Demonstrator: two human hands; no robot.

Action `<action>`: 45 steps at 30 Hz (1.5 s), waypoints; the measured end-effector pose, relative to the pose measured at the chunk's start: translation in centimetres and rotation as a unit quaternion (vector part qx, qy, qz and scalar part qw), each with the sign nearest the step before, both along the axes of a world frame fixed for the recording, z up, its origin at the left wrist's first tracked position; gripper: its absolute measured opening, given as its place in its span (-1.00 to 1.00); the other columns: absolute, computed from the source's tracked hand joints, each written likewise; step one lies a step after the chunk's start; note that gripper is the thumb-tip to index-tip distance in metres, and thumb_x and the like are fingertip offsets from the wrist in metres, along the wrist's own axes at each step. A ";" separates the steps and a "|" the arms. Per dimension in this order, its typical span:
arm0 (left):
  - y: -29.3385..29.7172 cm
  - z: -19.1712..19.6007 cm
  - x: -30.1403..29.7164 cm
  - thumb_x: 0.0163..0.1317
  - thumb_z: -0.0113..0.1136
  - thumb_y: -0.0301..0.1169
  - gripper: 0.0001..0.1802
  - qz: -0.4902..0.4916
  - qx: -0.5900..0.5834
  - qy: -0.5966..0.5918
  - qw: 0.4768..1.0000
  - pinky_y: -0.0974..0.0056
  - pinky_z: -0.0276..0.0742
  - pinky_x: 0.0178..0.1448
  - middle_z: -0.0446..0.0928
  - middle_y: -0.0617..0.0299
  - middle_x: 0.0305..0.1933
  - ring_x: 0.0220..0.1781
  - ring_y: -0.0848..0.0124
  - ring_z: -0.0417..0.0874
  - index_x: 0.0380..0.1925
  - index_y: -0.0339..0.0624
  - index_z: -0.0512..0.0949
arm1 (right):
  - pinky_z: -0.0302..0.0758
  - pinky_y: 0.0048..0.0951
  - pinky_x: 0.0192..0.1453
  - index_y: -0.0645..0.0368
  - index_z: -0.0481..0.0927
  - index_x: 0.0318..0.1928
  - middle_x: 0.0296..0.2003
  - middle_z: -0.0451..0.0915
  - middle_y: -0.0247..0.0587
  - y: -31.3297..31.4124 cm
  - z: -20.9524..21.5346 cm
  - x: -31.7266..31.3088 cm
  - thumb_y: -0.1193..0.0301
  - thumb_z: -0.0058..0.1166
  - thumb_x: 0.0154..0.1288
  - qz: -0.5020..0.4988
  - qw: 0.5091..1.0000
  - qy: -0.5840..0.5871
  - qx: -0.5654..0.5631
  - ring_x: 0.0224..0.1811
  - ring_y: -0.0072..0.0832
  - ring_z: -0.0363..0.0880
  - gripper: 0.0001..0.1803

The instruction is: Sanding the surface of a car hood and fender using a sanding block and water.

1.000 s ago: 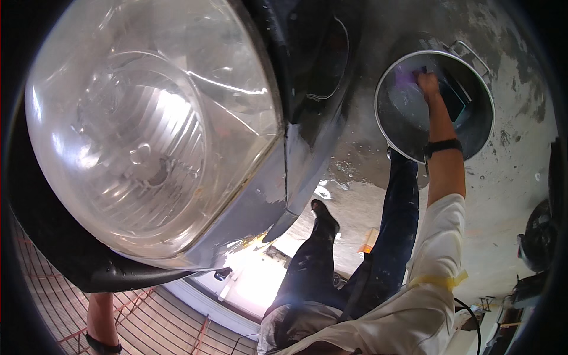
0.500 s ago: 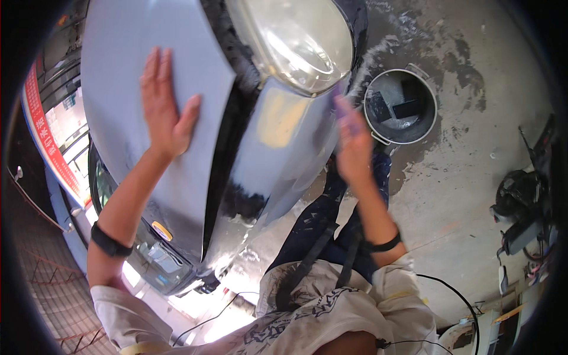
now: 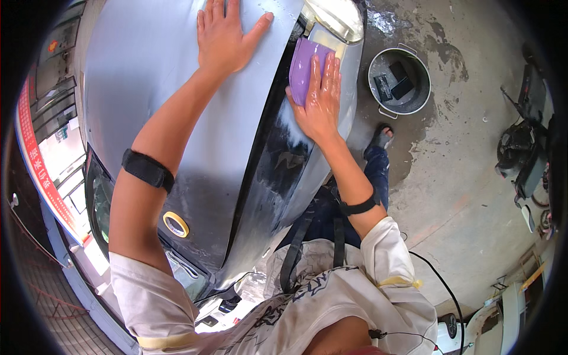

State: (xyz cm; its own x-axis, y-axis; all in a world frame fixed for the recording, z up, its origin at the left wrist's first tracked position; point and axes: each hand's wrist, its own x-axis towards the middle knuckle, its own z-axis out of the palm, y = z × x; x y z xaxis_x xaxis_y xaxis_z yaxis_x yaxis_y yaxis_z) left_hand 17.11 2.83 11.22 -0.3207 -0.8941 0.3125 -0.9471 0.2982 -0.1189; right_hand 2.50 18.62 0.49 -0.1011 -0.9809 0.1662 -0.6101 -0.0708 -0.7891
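My left hand (image 3: 223,41) lies flat on the grey hood (image 3: 195,100) of a car, fingers spread, holding nothing. With my right hand (image 3: 322,103) I hold a purple sanding sheet (image 3: 302,68) against the fender (image 3: 296,157), just below the headlight (image 3: 343,18). Its fingers lie stretched over the sheet's right part, and the thumb is by its lower left edge. The fingers and the sheet look wet. Beside the sheet shows a pale yellowish patch on the fender, partly covered by it. Dark and whitish worn areas mark the paint nearer to me.
A metal pot (image 3: 429,94) with water and dark blocks stands on the wet floor to the right. A roll of yellow tape (image 3: 176,225) lies on the hood near the windshield. A motorbike (image 3: 523,142) is parked at the far right. A black cable (image 3: 444,284) hangs beside me.
My right hand has come from beside the headlight's corner onto the fender, laying the purple sanding sheet on it. My left hand sits farther forward on the hood, and the view has shifted.
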 end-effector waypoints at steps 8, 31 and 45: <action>0.0 0.2 0.5 0.35 0.17 0.08 -0.09 0.005 0.069 0.024 0.997 -0.18 -0.02 0.65 0.19 -0.28 0.57 0.62 -0.20 0.13 0.50 -0.33 0.22 | 0.02 0.10 0.68 0.35 0.08 0.58 0.58 0.10 0.23 -3.2 0.0 -0.7 0.06 0.39 0.22 0.033 0.998 0.006 -0.050 0.64 0.17 0.03 0.11; -3.8 -0.2 0.8 0.37 0.09 0.16 -0.02 -0.096 0.128 0.021 0.987 -0.16 -0.06 0.69 0.13 -0.33 0.60 0.67 -0.15 0.07 0.51 -0.42 0.16 | -0.05 0.06 0.71 0.33 0.03 0.58 0.60 0.01 0.22 -6.7 -0.8 0.7 0.26 0.44 0.03 -0.001 1.000 -0.004 -0.023 0.69 0.12 -0.11 0.18; -4.3 -1.3 1.2 0.33 0.13 0.30 -0.24 -0.167 0.038 0.087 0.981 -0.04 0.68 0.00 0.75 -0.10 -0.23 -0.19 -0.05 0.78 -0.05 -0.28 0.71 | 0.19 -0.02 0.64 0.38 0.11 0.55 0.51 0.21 0.29 -3.3 0.7 0.4 0.16 0.52 0.04 0.034 0.997 0.046 -0.043 0.60 0.19 0.13 0.18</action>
State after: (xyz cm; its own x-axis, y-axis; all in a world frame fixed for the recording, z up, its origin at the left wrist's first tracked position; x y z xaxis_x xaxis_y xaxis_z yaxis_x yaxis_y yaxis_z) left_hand 18.30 -1.52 9.93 -0.5471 -0.7711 0.3258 -0.7991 0.5970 0.0709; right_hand 2.89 15.33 1.14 -0.0142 -0.9665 0.2563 -0.6714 -0.1807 -0.7187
